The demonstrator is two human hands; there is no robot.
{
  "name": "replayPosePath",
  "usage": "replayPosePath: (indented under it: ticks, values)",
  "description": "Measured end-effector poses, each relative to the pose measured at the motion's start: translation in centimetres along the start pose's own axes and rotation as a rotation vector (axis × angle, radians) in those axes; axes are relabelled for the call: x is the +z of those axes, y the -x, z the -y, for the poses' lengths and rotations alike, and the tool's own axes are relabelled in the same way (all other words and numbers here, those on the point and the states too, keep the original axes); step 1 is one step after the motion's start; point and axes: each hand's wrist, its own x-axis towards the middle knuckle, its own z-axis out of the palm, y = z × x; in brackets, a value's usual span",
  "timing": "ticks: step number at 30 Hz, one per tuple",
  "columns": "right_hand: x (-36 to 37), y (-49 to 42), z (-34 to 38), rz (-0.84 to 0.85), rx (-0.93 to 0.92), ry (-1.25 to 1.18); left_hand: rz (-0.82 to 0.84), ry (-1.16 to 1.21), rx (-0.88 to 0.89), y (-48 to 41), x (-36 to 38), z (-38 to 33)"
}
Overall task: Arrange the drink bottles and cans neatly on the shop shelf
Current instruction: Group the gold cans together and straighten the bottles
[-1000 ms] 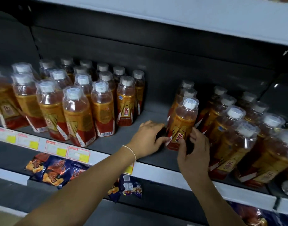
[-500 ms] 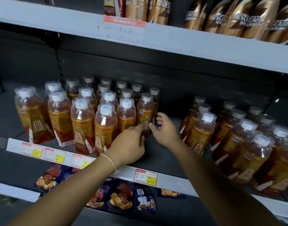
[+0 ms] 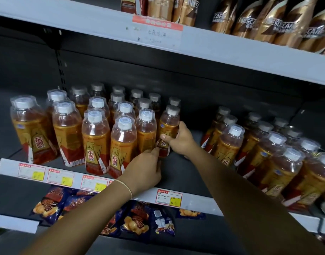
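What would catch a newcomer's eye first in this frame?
The two hands in the middle: the right hand grips the end bottle of the left group of orange drink bottles, and the left hand reaches to its foot. To the right, across a bare strip of shelf, stands a second group of the same bottles; brown coffee bottles line the shelf above.

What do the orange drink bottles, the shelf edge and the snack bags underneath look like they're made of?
Drink bottles: clear glossy plastic, probably; liquid shows through, with printed film labels and white caps. Shelf edge: likely painted metal, smooth matte grey. Snack bags: shiny plastic film, crinkled with highlights.
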Motion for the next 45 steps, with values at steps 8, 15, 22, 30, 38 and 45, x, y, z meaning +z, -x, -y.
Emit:
replayPosePath:
  ticks: [8,15,22,30,38,45]
  values:
    - [-3.4,4.9,-1.5,-0.02,-0.054,0.097,0.028,0.023,-0.015,-0.5,1.4,-0.7]
    - [-6.5,8.6,-3.2,0.05,-0.055,0.061,0.129,0.14,-0.046,-1.8,3.8,-3.0]
    - [-10.0,11.3,-4.6,0.078,-0.096,0.003,0.126,0.266,-0.053,-1.8,5.4,-5.1]
    - [-14.0,15.0,-7.8,0.041,-0.122,-0.032,0.129,0.37,-0.101,-1.4,7.4,-7.7]
    - [-15.7,16.8,-11.0,-0.011,-0.086,-0.014,0.126,0.42,-0.115,-0.8,9.9,-11.1]
    - [-14.8,17.3,-12.6,-0.044,-0.09,-0.063,0.09,0.363,-0.118,-0.9,10.7,-12.3]
